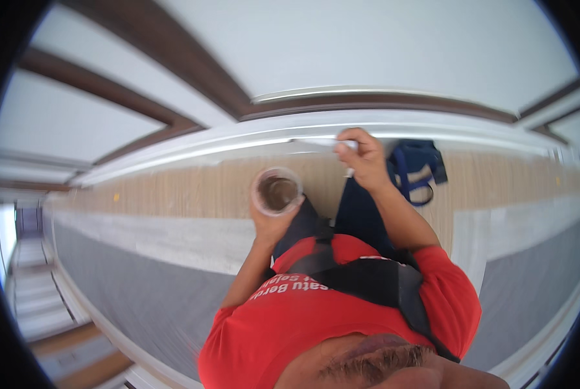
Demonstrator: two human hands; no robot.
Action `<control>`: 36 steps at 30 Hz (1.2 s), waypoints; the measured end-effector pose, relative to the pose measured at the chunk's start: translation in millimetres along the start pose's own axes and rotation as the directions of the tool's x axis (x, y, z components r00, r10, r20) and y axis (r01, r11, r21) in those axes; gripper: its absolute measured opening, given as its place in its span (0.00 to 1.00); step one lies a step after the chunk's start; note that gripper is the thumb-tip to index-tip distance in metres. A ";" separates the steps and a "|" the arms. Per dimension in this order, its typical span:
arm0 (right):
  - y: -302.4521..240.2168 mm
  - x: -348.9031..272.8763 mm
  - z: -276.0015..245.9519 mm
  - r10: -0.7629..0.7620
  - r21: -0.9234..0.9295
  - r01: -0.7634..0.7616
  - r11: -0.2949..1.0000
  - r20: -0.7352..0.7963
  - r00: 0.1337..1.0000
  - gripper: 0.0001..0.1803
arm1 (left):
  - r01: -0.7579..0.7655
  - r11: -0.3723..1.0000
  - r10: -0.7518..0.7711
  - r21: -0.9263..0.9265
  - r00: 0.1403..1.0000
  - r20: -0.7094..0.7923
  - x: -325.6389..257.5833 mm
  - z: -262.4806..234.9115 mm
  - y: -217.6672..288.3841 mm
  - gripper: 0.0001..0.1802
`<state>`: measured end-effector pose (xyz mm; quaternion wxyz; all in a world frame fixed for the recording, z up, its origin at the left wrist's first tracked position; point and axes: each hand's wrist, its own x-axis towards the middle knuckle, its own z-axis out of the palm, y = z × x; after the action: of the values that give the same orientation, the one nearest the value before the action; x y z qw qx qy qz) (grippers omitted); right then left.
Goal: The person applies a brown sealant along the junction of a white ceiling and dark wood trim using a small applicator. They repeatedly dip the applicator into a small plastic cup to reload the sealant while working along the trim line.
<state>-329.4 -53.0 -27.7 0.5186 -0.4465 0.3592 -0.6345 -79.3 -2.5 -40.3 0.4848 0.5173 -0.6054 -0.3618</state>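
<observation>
My left hand (268,222) is wrapped round a pale, round cup (278,170) with brown stuff inside (278,193). The cup is held in front of my lap, its mouth facing up. Off to the right and a little farther forward, my right hand (366,161) pinches a slim, pale tool (317,143). Its thin end points left along the base of the wall and looks dark at the tip. Blur hides what kind of tool it is. The tool and the cup are apart.
A dark blue bag (426,162) with a strap rests on the wood-look floor (192,188) beside my right forearm. Ahead stands a white wall (380,52) with brown trim (367,102) along its lower part. Grey flooring (147,259) lies behind a pale strip.
</observation>
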 end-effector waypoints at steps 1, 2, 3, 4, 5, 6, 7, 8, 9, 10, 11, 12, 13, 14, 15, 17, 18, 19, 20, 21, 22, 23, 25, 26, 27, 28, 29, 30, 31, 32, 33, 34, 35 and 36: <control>1.2 -0.7 -0.8 -0.024 0.010 0.024 1.000 0.029 0.999 0.09 | -0.008 1.000 0.008 -0.012 1.000 0.008 -1.7 2.1 -1.6 0.51; -1.5 -2.4 0.2 -0.019 0.034 0.018 0.999 0.038 0.999 0.09 | -0.016 1.000 0.016 -0.017 1.000 0.006 -3.1 3.5 0.4 0.51; -4.6 -3.3 2.2 -0.014 0.064 0.011 0.998 0.056 0.998 0.09 | -0.024 1.000 0.024 -0.014 1.000 -0.006 -3.1 3.4 3.7 0.51; -7.9 -6.1 1.4 0.000 0.066 -0.003 0.998 0.045 0.999 0.09 | -0.023 0.999 0.023 -0.028 1.000 0.012 -2.2 5.1 7.2 0.51; -10.5 -7.9 1.7 0.015 0.072 -0.018 0.997 0.046 0.999 0.09 | -0.021 0.999 0.022 -0.039 1.000 0.016 -1.7 6.0 10.6 0.51; -14.1 -9.8 1.9 0.031 0.077 -0.034 0.996 0.051 0.998 0.09 | -0.018 0.999 0.019 -0.050 1.000 0.017 -1.0 7.4 11.9 0.51; -18.8 -12.4 1.8 0.039 0.119 -0.045 0.992 0.050 0.998 0.09 | -0.013 0.998 0.015 -0.062 0.999 0.038 -0.1 9.2 11.4 0.51; -19.9 -14.7 1.1 0.074 0.114 -0.080 0.990 0.058 0.996 0.10 | -0.015 0.999 0.017 -0.049 0.999 0.042 1.1 9.7 11.7 0.52; -20.8 -16.8 0.1 0.110 0.109 -0.117 0.987 0.067 0.992 0.11 | -0.017 0.999 0.018 -0.037 0.999 0.045 2.0 10.5 12.6 0.53; -21.6 -18.6 -0.1 0.146 0.104 -0.154 0.983 0.079 0.986 0.11 | -0.018 1.000 0.019 -0.024 0.999 0.045 2.4 11.4 13.8 0.53; -21.0 -19.6 0.5 0.098 0.126 -0.108 0.986 0.083 0.992 0.12 | -0.019 0.999 0.020 -0.035 0.999 0.050 3.2 12.8 15.6 0.53; -19.5 -20.1 2.0 0.050 0.148 -0.063 0.987 0.088 0.995 0.13 | -0.019 0.999 0.022 -0.045 0.998 0.054 3.5 14.0 18.1 0.53; -18.3 -20.7 3.2 0.002 0.169 -0.017 0.985 0.091 0.996 0.13 | -0.020 0.998 0.023 -0.055 0.998 0.058 3.3 15.0 19.2 0.53; -18.6 -21.0 3.4 -0.013 0.160 -0.003 0.987 0.095 0.995 0.14 | -0.021 0.998 0.024 -0.057 0.998 0.056 3.3 14.9 17.2 0.53; -19.2 -21.5 3.3 -0.027 0.149 0.012 0.989 0.099 0.995 0.14 | -0.023 0.998 0.026 -0.058 0.998 0.055 2.9 13.4 13.7 0.53; -19.3 -22.2 4.0 -0.048 0.137 0.034 0.990 0.097 0.994 0.13 | -0.026 0.999 0.028 -0.032 0.998 0.052 2.4 12.2 13.1 0.53; -18.7 -22.4 5.1 -0.054 0.134 0.042 0.990 0.091 0.994 0.13 | -0.017 0.999 0.019 -0.029 0.999 0.047 2.0 12.4 12.7 0.53; -18.3 -23.2 5.3 -0.061 0.130 0.050 0.990 0.086 0.994 0.12 | -0.008 1.000 0.010 -0.027 0.999 0.043 1.5 12.8 12.3 0.53; -18.4 -24.2 5.0 -0.038 0.135 0.026 0.991 0.087 0.995 0.12 | 0.000 1.000 0.001 -0.023 0.999 0.038 1.3 12.6 12.3 0.53; -18.5 -25.5 4.3 -0.014 0.140 0.002 0.990 0.089 0.996 0.12 | -0.021 1.000 0.022 -0.011 0.999 0.048 0.8 12.6 10.8 0.52; -19.0 -27.2 3.8 0.009 0.145 -0.022 0.989 0.090 0.996 0.12 | -0.021 1.000 0.022 -0.016 0.998 0.052 1.3 14.3 11.4 0.52; -23.3 -28.8 6.4 0.000 0.156 -0.014 0.988 0.090 0.996 0.12 | -0.022 1.000 0.023 -0.019 0.998 0.053 1.6 15.0 12.5 0.52; -16.2 -30.1 8.2 -0.033 0.161 0.017 0.987 0.100 0.994 0.12 | -0.022 1.000 0.023 -0.014 0.998 0.052 2.7 16.8 12.4 0.52; -14.5 -30.1 10.6 -0.050 0.166 0.031 0.986 0.107 0.993 0.11 | -0.021 1.000 0.021 -0.003 0.999 0.048 3.4 16.6 10.9 0.53; -13.9 -31.3 12.6 -0.068 0.161 0.051 0.986 0.105 0.992 0.10 | -0.020 1.000 0.020 0.007 0.999 0.043 4.1 16.5 10.3 0.54; -14.6 -33.0 13.0 -0.040 0.182 0.017 0.983 0.121 0.992 0.10 | -0.018 1.000 0.018 -0.003 0.999 0.043 4.4 16.7 11.3 0.54; -17.6 -33.6 14.1 -0.011 0.204 -0.018 0.979 0.141 0.990 0.10 | -0.016 1.000 0.017 -0.013 0.999 0.040 4.1 17.0 13.3 0.54; -19.3 -33.9 14.9 0.018 0.225 -0.054 0.973 0.162 0.987 0.10 | -0.014 1.000 0.014 -0.022 0.999 0.036 3.9 17.6 15.2 0.54; -18.4 -33.7 15.3 -0.010 0.219 -0.027 0.975 0.166 0.986 0.11 | -0.016 1.000 0.017 -0.022 0.999 0.039 3.8 18.4 16.9 0.53; -16.4 -34.0 15.7 -0.036 0.212 -0.001 0.977 0.170 0.985 0.11 | -0.017 1.000 0.018 -0.022 0.999 0.042 3.0 19.2 18.5 0.52; -14.8 -34.4 15.9 -0.062 0.206 0.025 0.978 0.174 0.983 0.11 | -0.018 1.000 0.019 -0.021 0.999 0.044 2.8 19.4 19.4 0.51; -14.1 -34.9 15.9 -0.064 0.196 0.030 0.980 0.173 0.983 0.12 | -0.023 1.000 0.024 -0.012 0.999 0.040 3.2 19.4 18.6 0.51; -13.4 -35.4 16.1 -0.066 0.186 0.033 0.982 0.173 0.983 0.12 | -0.028 1.000 0.028 -0.002 0.999 0.035 3.2 19.4 16.6 0.50; -13.2 -35.8 16.4 -0.067 0.176 0.037 0.984 0.173 0.983 0.12 | -0.032 0.999 0.032 0.008 0.999 0.030 3.3 19.2 15.3 0.50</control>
<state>-316.1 -15.1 -16.9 0.5685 -0.4642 0.2433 -0.6341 -102.0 -3.8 -30.3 0.4791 0.5042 -0.6223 -0.3592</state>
